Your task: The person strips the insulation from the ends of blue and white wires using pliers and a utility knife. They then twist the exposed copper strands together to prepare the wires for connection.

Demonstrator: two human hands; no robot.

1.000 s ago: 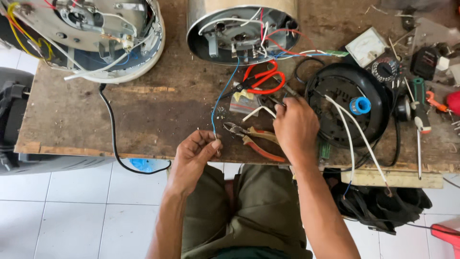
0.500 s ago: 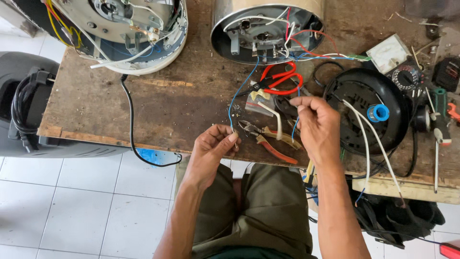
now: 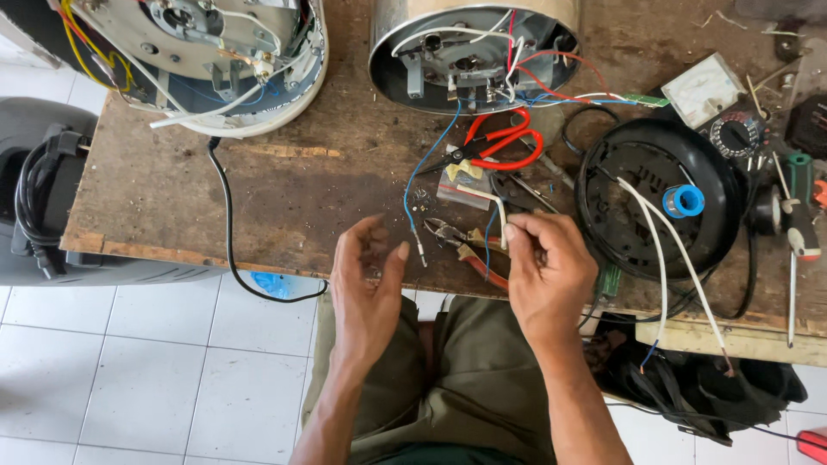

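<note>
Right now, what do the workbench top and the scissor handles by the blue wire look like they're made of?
The workbench top looks like bare, worn wood: brown, grainy, stained, chipped edge. The scissor handles look like glossy red plastic, smooth and evenly coloured, though a coating over metal is possible.

Worn wooden desk (image 3: 293, 185): opened white appliance (image 3: 207, 65) upper left, metal pot base (image 3: 474, 52) top centre, red scissors (image 3: 500, 146), pliers (image 3: 469, 250) mid, black round cover (image 3: 659, 207) w/ blue spool (image 3: 685, 201), screwdriver (image 3: 799, 224) at right.

You are working among two opened round metal cooker housings (image 3: 207, 60) (image 3: 474, 52), one red-handled scissors (image 3: 500, 146), one black round plastic base plate (image 3: 659, 207).
</note>
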